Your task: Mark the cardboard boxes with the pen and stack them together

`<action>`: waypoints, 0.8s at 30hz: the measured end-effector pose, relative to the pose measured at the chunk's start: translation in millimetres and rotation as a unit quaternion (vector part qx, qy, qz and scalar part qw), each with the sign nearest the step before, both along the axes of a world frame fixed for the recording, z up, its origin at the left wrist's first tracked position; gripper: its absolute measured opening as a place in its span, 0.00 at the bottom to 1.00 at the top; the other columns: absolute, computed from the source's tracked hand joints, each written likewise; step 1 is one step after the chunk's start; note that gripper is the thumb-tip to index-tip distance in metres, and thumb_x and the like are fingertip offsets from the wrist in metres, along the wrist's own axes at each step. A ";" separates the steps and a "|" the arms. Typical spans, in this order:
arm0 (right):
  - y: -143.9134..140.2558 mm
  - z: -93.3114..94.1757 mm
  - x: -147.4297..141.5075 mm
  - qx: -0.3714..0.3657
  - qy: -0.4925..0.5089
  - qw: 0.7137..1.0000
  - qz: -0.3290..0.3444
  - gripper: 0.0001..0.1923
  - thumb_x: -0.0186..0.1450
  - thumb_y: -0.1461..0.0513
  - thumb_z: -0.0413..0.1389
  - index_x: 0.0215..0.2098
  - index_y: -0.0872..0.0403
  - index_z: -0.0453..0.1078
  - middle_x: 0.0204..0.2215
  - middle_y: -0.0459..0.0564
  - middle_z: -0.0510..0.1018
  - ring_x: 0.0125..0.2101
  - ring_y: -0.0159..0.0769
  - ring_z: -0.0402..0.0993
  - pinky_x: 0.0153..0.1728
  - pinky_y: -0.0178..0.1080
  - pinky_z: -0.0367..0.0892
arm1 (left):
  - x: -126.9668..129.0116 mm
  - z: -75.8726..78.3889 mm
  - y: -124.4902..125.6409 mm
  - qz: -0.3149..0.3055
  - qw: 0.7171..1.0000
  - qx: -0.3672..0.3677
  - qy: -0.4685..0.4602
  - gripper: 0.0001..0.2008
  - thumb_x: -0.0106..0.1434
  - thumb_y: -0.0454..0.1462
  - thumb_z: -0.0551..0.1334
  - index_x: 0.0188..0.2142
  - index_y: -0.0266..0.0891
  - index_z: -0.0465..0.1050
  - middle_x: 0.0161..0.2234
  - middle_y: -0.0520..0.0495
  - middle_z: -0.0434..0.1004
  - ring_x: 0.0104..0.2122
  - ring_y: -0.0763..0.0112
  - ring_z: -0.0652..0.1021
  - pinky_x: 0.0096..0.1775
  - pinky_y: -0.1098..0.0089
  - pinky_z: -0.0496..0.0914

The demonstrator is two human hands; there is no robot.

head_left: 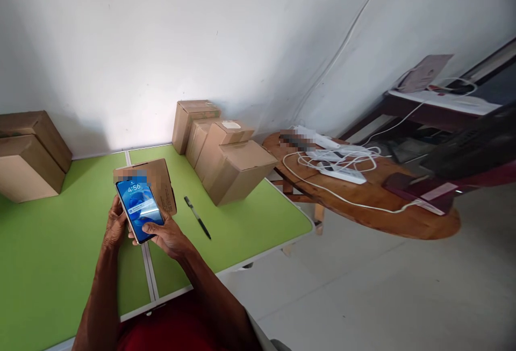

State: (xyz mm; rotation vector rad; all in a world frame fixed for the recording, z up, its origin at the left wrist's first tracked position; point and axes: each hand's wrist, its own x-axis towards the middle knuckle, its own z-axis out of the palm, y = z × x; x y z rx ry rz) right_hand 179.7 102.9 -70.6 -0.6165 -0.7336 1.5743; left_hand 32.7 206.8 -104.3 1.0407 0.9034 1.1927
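Both hands cradle the phone [139, 209] above the green bench [48, 254], left hand [116, 227] wrapped behind it, right hand [167, 235] gripping with thumb on the screen; keep that cradle steady while you tap.

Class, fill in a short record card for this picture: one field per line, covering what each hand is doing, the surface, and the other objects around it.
Left hand: grip on the left edge of the phone
Right hand: supports the phone's lower right, thumb on the lit screen
Surface: green table
Behind phone: small cardboard box
Right of hands: black pen lying flat on the table
Far edge: stacked boxes; two more boxes at left
Beside table: wooden table with power strip and white cables
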 end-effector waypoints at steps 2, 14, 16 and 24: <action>-3.0 2.6 1.8 0.000 -0.001 1.000 0.000 0.41 0.51 0.48 0.84 0.55 0.49 0.74 0.40 0.47 0.89 0.38 0.51 0.92 0.39 0.52 0.87 | 0.8 0.9 -0.3 -0.012 1.000 -0.006 0.002 0.41 0.40 0.53 0.85 0.52 0.43 0.83 0.40 0.43 0.88 0.38 0.53 0.86 0.38 0.61 0.81; -48.7 -19.3 43.9 -0.073 -0.046 0.987 -0.133 0.36 0.56 0.42 0.79 0.51 0.51 0.76 0.37 0.50 0.85 0.31 0.45 0.87 0.28 0.42 0.79 | -33.3 7.6 15.9 0.181 0.983 -0.035 0.001 0.30 0.45 0.50 0.79 0.46 0.43 0.80 0.43 0.48 0.86 0.42 0.60 0.83 0.45 0.61 0.80; -48.7 -28.2 50.3 -0.099 -0.074 0.978 -0.170 0.36 0.54 0.41 0.79 0.49 0.51 0.77 0.37 0.50 0.85 0.31 0.46 0.87 0.29 0.43 0.80 | -43.1 9.8 19.2 0.219 0.975 -0.033 0.001 0.30 0.45 0.50 0.78 0.46 0.45 0.80 0.44 0.50 0.85 0.43 0.61 0.82 0.44 0.63 0.79; -35.3 -47.5 59.3 -0.106 -0.264 0.931 -0.229 0.26 0.56 0.44 0.74 0.39 0.54 0.78 0.35 0.50 0.85 0.37 0.46 0.82 0.40 0.43 0.78 | -52.1 13.1 16.7 0.233 0.972 -0.037 0.019 0.28 0.42 0.50 0.79 0.41 0.44 0.79 0.39 0.51 0.83 0.36 0.66 0.79 0.37 0.67 0.77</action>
